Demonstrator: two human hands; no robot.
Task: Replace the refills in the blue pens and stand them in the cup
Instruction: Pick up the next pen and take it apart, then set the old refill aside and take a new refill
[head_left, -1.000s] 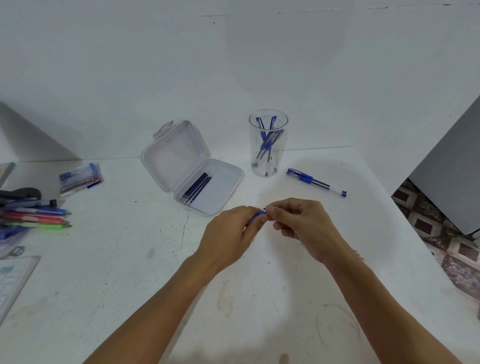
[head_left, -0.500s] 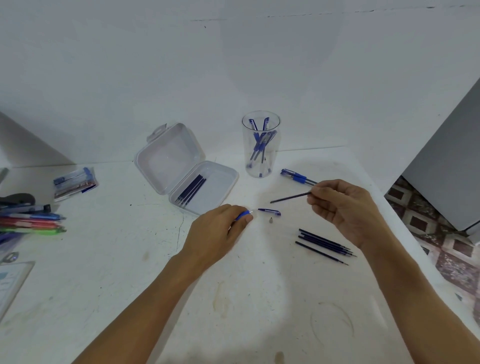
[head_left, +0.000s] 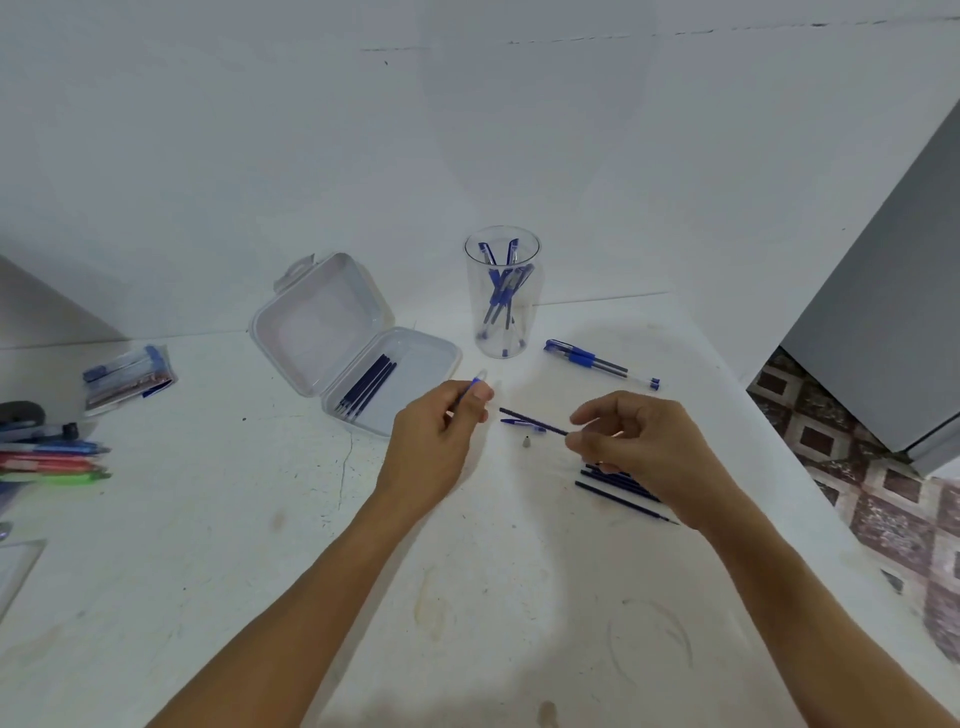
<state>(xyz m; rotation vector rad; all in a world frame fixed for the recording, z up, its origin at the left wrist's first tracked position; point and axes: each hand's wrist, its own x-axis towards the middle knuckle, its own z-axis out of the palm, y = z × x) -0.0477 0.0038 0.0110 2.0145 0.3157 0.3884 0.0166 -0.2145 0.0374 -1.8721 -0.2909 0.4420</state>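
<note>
A white table (head_left: 218, 597) with scuffs and faint stains fills the lower view, set against a plain white wall (head_left: 260, 156) at 12 o'clock. At 9 o'clock, by the table's left edge, red, green and blue pens (head_left: 52, 462) lie side by side, with a dark object (head_left: 21, 413) just beyond them, too cropped to identify. A clear packet (head_left: 127, 376) of stationery lies at 10 o'clock. At 3 o'clock stands a grey cabinet (head_left: 893, 332) on a patterned tiled floor (head_left: 883, 499).
</note>
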